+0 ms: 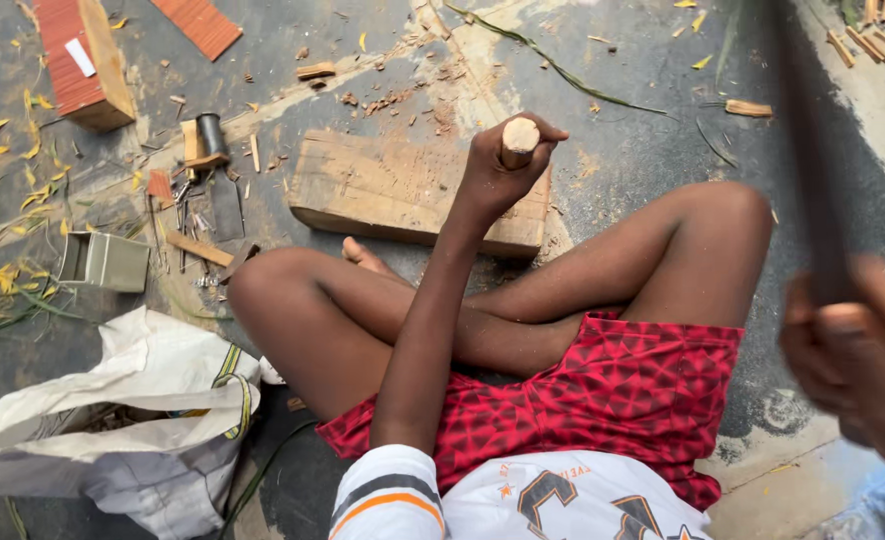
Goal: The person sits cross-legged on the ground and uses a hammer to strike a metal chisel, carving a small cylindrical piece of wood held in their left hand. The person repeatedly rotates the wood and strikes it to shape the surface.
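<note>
My left hand (pixel 500 170) is closed around a short round wooden stick (pixel 520 137), holding it upright on a thick wooden block (pixel 383 190) that lies on the ground in front of my crossed legs. My right hand (pixel 858 360) is raised at the right edge, blurred, gripping the handle of a long dark blade (pixel 808 150) that points up and away. The blade is well apart from the stick.
A white sack (pixel 133 420) lies at the left. A small metal box (pixel 105 262), hand tools and wood scraps (pixel 203 150) are scattered behind it. A red-topped wooden block (pixel 83 60) stands far left. Wood chips and yellow leaves litter the concrete ground.
</note>
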